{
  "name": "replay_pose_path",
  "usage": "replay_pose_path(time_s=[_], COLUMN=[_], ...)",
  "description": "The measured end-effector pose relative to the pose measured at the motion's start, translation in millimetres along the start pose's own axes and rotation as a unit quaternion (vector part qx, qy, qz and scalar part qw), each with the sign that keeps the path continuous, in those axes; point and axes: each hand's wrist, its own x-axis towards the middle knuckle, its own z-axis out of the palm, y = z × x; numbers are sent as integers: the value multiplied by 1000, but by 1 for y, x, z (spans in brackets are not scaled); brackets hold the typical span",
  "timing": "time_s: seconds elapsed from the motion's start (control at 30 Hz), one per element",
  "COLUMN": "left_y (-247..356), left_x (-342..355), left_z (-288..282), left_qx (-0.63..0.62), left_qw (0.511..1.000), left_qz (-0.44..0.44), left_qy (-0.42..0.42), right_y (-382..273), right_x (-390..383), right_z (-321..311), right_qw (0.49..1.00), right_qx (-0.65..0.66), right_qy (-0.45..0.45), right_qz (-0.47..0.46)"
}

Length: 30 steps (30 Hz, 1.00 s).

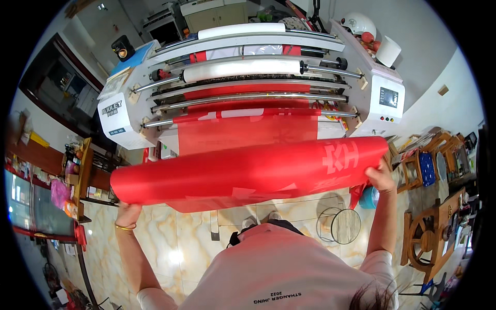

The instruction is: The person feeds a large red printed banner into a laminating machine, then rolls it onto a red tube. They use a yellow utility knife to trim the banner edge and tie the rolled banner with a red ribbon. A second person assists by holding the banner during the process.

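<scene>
A thick roll of glossy red sheet material, with paler red shapes on it, spans the front of a white roller machine. My left hand grips the roll's left end from below; part of its fingers is hidden behind the material. At the other end, my right hand is closed on the roll, its thumb showing on the near side. The roll tilts slightly, its right end higher in view. Behind it, a flat red sheet hangs from the machine's front bar, and a loose edge droops below the roll.
White rolls sit on the machine's metal shafts. A control panel with a small screen is on its right side. A round stool and a blue bucket stand on the tiled floor at right. Wooden chairs line the right; a wooden shelf is left.
</scene>
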Motion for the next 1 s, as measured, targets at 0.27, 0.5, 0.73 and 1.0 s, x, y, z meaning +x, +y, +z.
replay_pose_path(time_s=[0.27, 0.5, 0.73, 1.0], left_y=[57, -5, -63, -77], left_x=[19, -14, -39, -58], left_z=[28, -4, 14, 22], left_qx=[-145, -110, 204, 330], left_qw=[984, 990, 949, 918], left_qz=[82, -83, -236, -218], left_qy=[-66, -6, 44, -12], right_y=[-12, 20, 70, 80], right_x=[7, -29, -57, -86], right_z=[-6, 4, 13, 6], right_qw=[998, 993, 976, 930], right_qx=[10, 107, -92, -296], right_qy=[-49, -29, 61, -19], right_qz=[-34, 44, 188, 216])
